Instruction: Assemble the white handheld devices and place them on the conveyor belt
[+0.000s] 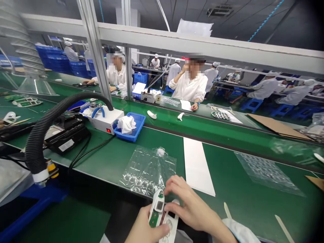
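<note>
My left hand (145, 229) is closed around a small white device shell (157, 211) that shows a green circuit board and a little grey screen. My right hand (188, 206) pinches a second white shell part (170, 222) and presses it against the first. Both hands are at the near edge of the green bench, just below a clear plastic blister tray (148, 170).
A white strip (197, 165) crosses the green belt (227, 182). A blue bin (135, 130) with white cloth, a white box with a red switch (103, 121) and a black hose (40, 135) stand left. Another clear tray (265, 172) lies right. Workers in white sit across.
</note>
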Demonstrator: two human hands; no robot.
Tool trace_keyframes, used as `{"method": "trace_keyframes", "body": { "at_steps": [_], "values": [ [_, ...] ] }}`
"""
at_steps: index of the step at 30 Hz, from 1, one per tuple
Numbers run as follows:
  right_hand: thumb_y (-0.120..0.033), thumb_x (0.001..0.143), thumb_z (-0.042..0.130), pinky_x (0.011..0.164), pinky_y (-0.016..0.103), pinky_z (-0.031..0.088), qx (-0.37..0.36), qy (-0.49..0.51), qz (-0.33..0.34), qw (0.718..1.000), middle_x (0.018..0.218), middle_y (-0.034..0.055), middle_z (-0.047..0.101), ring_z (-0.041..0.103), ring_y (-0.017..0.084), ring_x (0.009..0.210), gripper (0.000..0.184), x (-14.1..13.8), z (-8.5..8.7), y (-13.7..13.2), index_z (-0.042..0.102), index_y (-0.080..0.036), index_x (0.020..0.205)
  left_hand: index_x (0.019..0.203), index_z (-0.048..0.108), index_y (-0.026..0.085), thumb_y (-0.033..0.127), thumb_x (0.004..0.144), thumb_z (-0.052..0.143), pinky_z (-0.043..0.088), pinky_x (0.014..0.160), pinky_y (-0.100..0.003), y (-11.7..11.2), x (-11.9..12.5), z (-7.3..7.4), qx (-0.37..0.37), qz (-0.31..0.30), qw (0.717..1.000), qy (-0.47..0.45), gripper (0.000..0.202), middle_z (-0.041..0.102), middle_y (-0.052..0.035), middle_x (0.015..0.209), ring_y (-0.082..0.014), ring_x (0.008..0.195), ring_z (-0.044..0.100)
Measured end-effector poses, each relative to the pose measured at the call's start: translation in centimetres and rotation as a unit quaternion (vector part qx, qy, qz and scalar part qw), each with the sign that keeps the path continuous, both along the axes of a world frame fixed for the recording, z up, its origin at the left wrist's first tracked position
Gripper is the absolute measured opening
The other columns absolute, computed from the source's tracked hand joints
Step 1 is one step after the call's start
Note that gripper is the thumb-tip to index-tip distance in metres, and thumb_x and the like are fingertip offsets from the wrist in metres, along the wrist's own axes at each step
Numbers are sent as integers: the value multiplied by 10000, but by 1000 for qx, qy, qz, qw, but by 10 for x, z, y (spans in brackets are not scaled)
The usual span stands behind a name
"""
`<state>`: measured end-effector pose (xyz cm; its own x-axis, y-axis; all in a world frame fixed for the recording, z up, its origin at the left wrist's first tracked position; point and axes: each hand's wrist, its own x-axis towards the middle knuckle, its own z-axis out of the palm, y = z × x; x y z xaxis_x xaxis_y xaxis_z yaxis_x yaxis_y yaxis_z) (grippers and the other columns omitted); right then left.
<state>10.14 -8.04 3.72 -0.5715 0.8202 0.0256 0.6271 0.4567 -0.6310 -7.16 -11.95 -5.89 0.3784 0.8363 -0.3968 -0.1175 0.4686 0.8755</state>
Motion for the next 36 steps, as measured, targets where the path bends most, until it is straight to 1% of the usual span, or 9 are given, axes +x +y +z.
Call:
{"method": "trace_keyframes", "body": {
  "at_steps": [4,10,14,18,23,26,29,32,36],
  "values": [
    [-56,915,444,844,359,405,35,19,61,997,1008,41,533,515,185,932,200,-16,-5,-8,515,-225,997,797,613,123,159,569,694,330,588,-252,-2,-2,5,0,-27,1000,5,244,521,36,642,-116,609,417],
    [-92,947,412,800,342,423,56,50,90,993,943,41,555,528,171,862,167,-22,-17,1,520,-210,897,693,517,164,141,536,648,245,555,-249,-1,-10,16,2,-71,997,5,206,418,60,617,-97,604,311],
    [-54,932,340,741,347,428,114,63,130,983,888,64,582,501,185,793,221,-25,-15,-9,493,-200,866,654,458,183,212,594,713,210,563,-262,-1,-11,18,30,-81,996,-37,264,370,50,638,-104,629,277],
    [-102,931,398,780,351,423,119,139,97,978,864,46,558,518,181,793,142,-28,-6,-11,472,-214,882,615,489,176,368,636,774,261,550,-248,-1,-15,17,23,-40,998,-41,344,408,51,592,-95,584,332],
    [-241,917,437,685,314,418,79,154,-187,967,738,13,542,515,173,703,167,-24,-28,81,484,-214,759,748,571,174,566,566,798,236,431,-222,-8,-27,9,-95,63,993,27,488,434,91,478,-56,420,310],
    [-225,837,489,622,306,400,70,130,-228,962,660,0,519,492,167,624,144,-18,-58,146,512,-200,697,837,557,177,578,558,795,244,410,-217,-10,-33,6,-107,90,989,43,543,469,98,443,-59,378,329],
    [-192,769,538,674,318,403,83,112,-238,961,721,-1,512,498,168,664,53,-13,-76,173,573,-188,729,772,568,162,594,533,798,272,410,-222,-9,-40,5,-68,97,992,46,544,535,55,488,-62,384,368],
    [-217,793,547,727,333,415,96,110,-249,957,840,21,531,518,177,726,102,-9,-78,159,609,-184,867,734,586,141,623,548,775,263,410,-221,-9,-48,5,-46,115,990,63,550,513,51,505,-55,397,344],
    [-266,888,501,673,309,429,68,107,-229,965,784,29,580,551,186,713,157,-11,-72,99,606,-187,802,684,587,156,608,607,747,238,412,-227,-9,-57,9,-22,154,982,104,486,439,75,447,-72,403,330]
  ]
}}
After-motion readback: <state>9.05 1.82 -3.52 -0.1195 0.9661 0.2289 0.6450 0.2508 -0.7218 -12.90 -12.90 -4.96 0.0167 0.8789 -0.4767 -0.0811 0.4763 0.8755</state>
